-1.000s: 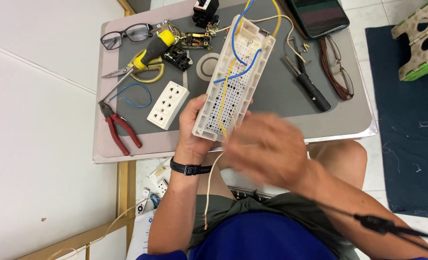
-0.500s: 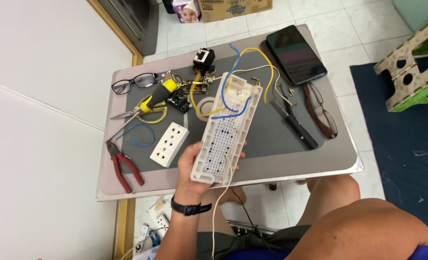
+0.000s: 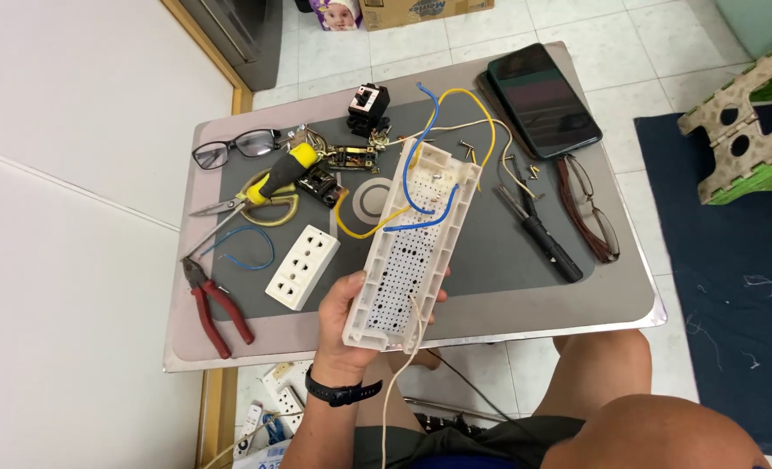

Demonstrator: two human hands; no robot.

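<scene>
Gone from view since a second ago, the right hand's state cannot be told; left hand (image 3: 349,314) grips the open strip (image 3: 410,247) above the table (image 3: 421,326), mid-wiring; loose wires (image 3: 421,187) likely need seating next.

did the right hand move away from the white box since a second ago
Yes. It was in front of the white perforated box near the table edge; now it is out of view.

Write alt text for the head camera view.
A person's left hand holds up a long white perforated plastic box with blue and yellow wires over a grey metal table. Red-handled pliers, a white socket block, two pairs of glasses and a black phone lie around it.
</scene>
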